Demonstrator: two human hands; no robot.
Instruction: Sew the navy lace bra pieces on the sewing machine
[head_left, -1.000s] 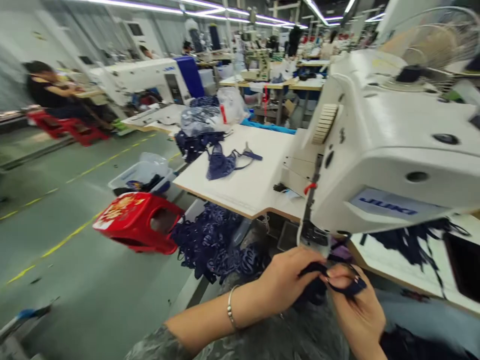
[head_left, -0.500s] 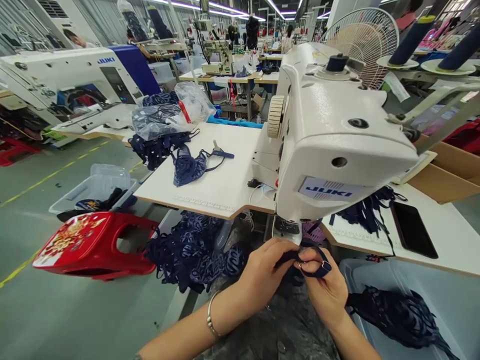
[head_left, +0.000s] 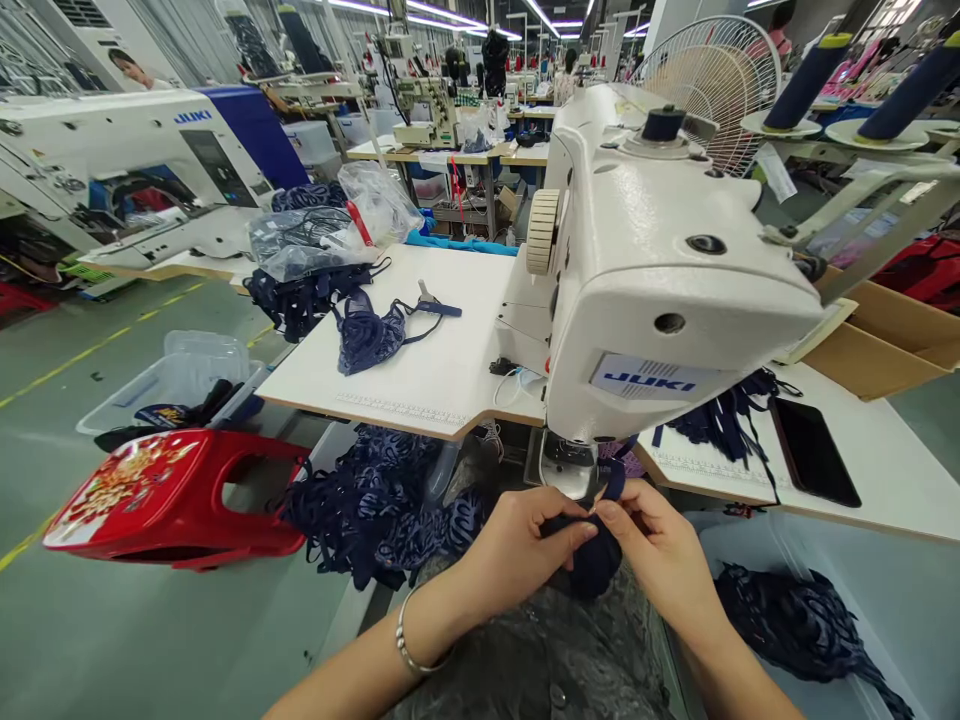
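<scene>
Below the needle area of the white sewing machine (head_left: 667,250), my two hands meet over a navy bra (head_left: 596,562). My left hand (head_left: 529,545) pinches its fabric between thumb and fingers, a silver bracelet on that wrist. Thumb and fingers of my right hand (head_left: 660,545) are closed on the bra's strap (head_left: 614,482), which loops up above the fingertips. The fingertips nearly touch, so the exact spot gripped is partly hidden. Just beyond my hands is the machine's metal sewing bed (head_left: 568,470).
Another navy bra (head_left: 371,335) lies on the white tabletop (head_left: 450,370). Piled bras (head_left: 375,500) hang below the table, beside a red stool (head_left: 172,495). At right are a phone (head_left: 814,452), navy straps (head_left: 720,415) and a grey bin (head_left: 885,570) holding a bra.
My right hand has turned and its fingers now pinch close to my left fingertips; the strap loop stands up instead of lying across the right fingers. The view has shifted slightly.
</scene>
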